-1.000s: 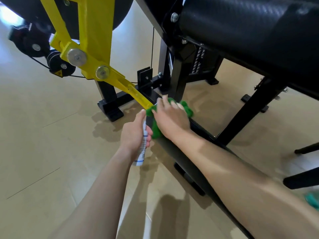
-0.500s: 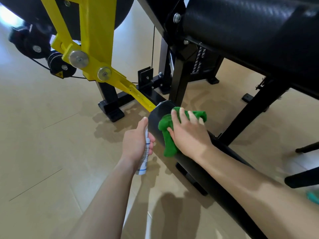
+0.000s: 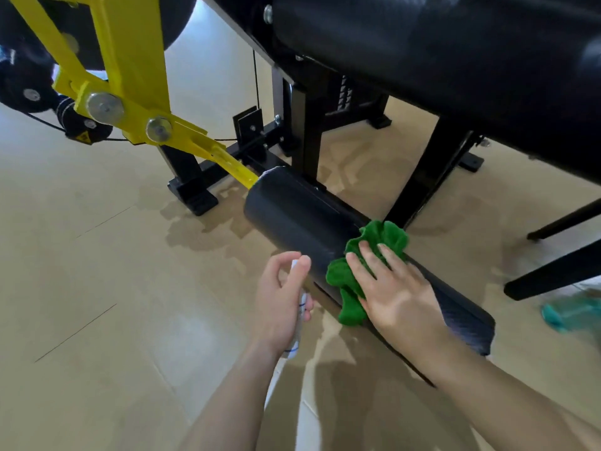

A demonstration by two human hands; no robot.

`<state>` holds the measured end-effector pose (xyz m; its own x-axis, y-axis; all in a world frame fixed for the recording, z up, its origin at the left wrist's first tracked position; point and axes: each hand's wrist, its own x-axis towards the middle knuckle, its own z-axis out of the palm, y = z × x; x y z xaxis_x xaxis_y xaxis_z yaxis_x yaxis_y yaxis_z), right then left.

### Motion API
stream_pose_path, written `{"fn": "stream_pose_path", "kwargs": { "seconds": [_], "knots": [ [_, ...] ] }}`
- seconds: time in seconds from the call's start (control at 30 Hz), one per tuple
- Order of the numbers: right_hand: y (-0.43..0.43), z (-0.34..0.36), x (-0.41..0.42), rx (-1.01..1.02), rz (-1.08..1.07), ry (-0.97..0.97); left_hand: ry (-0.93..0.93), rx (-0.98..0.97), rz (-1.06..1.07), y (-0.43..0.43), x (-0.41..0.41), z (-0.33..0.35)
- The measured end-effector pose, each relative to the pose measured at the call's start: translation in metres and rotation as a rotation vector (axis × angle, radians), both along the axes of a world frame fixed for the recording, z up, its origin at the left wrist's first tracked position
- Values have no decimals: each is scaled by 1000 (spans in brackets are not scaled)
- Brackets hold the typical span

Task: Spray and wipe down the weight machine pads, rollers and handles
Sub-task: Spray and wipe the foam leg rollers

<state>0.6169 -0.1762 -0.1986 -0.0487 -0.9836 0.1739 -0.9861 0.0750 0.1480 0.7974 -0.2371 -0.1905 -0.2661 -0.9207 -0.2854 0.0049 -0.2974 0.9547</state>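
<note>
The floor (image 3: 97, 288) was laid in large, glossy beige tiles, with thin dark grout lines (image 3: 75, 333) running slantwise across its left side. A pale patch of reflected light (image 3: 195, 346) lay on the tiles near the bottom centre, and soft-edged shadows (image 3: 195, 229) spread over them farther up. At the right edge two slanted black legs (image 3: 553, 273) met the floor, with a blurred teal object (image 3: 566, 312) lying just beside them.

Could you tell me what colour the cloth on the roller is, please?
The cloth is green; head view.
</note>
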Motion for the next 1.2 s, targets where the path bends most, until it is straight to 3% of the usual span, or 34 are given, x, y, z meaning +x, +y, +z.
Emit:
{"fn": "stream_pose_path", "kwargs": {
  "seconds": [0.13,0.23,0.37,0.53,0.63,0.77,0.83,0.93,1.0,1.1,1.2],
  "knots": [
    [51,4,-8,-7,-20,-42,2,-91,-231,15,-39,-8],
    [78,14,-15,-71,-81,-116,-213,-204,-401,23,-57,-17],
    [118,28,-42,-225,-312,-311,-515,-372,-408,31,-59,-23],
    [140,15,-38,-134,-336,-246,-713,-451,-328,46,-52,-22],
    [145,14,-23,-91,-295,-256,-612,-406,-235,49,-43,-22],
    [158,2,2,16,-220,-313,-190,-236,-199,51,-54,-12],
    [158,-6,10,75,-217,-344,-96,-148,-276,53,-63,-10],
    [159,-4,11,99,-232,-442,-48,-71,-328,57,-73,-15],
    [164,9,7,55,-272,-604,-35,-63,-313,57,-74,-18],
    [171,34,-4,-114,-414,-832,-72,-50,-377,60,-75,-15],
    [176,53,-22,-331,-604,-915,-132,30,-511,76,-74,-6]
  ]
}}
